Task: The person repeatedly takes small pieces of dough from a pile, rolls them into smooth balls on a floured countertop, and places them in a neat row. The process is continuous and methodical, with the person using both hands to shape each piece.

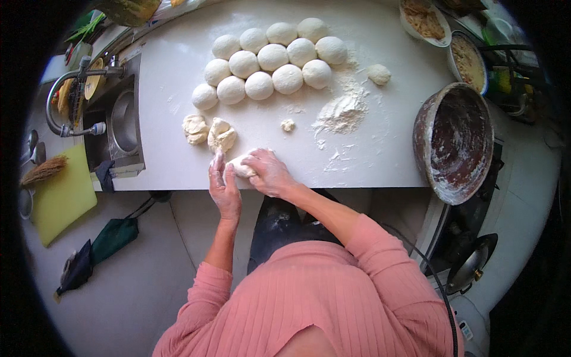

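A piece of white dough (pixel 242 167) lies at the front edge of the counter between my hands. My right hand (pixel 271 173) presses over its right side, the fingers curled around it. At its left end stands my left hand (pixel 224 185), floury, thumb apart from the raised fingers; the thumb is at the dough, and whether it grips is unclear. Just beyond my left fingertips sits a rough dough lump (pixel 221 135), with a second rough lump (pixel 195 129) to its left. Several smooth, floured dough balls (pixel 273 57) stand close together in rows farther back.
A flour heap (pixel 343 111) and a small dough scrap (pixel 288 125) lie on the white counter (pixel 169 80). One floured ball (pixel 379 74) sits apart. A flour-coated brown basin (pixel 459 143) tilts at the right, near two bowls of food (pixel 424 20). Left is a sink (pixel 125 120).
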`<state>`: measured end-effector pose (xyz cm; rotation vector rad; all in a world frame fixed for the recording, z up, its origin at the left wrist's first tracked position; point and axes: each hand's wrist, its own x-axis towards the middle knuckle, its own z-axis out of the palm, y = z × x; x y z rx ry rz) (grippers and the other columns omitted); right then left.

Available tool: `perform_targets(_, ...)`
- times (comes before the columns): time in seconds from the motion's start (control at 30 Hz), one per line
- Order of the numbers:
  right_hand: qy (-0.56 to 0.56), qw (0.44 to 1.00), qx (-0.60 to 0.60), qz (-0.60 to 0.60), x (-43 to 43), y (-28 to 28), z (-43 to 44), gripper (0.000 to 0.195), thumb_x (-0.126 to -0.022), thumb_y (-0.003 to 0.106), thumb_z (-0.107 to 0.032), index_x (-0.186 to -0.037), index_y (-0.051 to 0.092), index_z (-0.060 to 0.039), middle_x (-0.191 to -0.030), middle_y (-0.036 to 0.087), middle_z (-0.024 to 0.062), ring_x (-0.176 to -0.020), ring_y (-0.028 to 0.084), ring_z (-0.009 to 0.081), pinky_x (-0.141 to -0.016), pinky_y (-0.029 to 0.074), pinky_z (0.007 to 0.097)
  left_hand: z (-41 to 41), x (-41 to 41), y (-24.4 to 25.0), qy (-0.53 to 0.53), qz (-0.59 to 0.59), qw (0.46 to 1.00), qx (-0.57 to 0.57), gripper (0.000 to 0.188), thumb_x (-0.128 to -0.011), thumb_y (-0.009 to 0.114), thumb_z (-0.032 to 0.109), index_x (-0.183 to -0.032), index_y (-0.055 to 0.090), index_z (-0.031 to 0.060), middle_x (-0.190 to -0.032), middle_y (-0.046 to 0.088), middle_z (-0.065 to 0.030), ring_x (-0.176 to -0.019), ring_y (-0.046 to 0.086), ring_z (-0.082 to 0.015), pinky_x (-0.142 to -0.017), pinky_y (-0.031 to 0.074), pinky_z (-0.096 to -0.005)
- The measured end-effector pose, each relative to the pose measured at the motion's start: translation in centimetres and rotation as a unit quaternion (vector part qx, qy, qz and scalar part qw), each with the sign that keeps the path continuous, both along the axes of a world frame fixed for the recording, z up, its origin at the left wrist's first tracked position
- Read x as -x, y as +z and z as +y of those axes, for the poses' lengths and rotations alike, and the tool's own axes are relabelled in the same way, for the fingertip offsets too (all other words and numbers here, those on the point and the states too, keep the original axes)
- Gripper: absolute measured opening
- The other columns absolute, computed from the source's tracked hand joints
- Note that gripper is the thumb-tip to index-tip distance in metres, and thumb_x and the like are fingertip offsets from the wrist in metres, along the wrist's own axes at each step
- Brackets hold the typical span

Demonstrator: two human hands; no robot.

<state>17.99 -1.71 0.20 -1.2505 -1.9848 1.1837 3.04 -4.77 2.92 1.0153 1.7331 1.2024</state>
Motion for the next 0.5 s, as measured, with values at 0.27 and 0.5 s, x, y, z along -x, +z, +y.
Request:
perform_targets(0.27,-0.467,0.858,0.126,0.174,-15.7,4.9,1.9,0.042,-0.084,0.073,-0.014,-0.117,0.054,0.0030,-0.110,0.056,0.0130,-0.098,0.060,0.0208,-0.077,0.054,0.0307,1.3,-7.6,-0.5,-0.144,0.072,0.987,-0.026,0.032,-0.093,0.059,0.003,-0.125,0.061,0.0012,-0.125,0.063,-0.0149,-0.121,0.056,-0.0245,-0.107,0.038,-0.0353)
perform_targets(0.5,-0.404,0.887,-0.124,-0.186,-22.6,0.0,8.3,0.040,-0.075,0.073,-0.017,-0.111,0.065,-0.0029,-0.106,0.059,0.0155,-0.098,0.058,0.0319,-0.087,0.048,0.0407,4.4,-12.8,0.4,-0.269,0.082,0.954,-0.100,0.037,-0.090,0.063,0.003,-0.126,0.061,0.0035,-0.125,0.062,-0.0176,-0.118,0.058,-0.0315,-0.102,0.043,-0.0388)
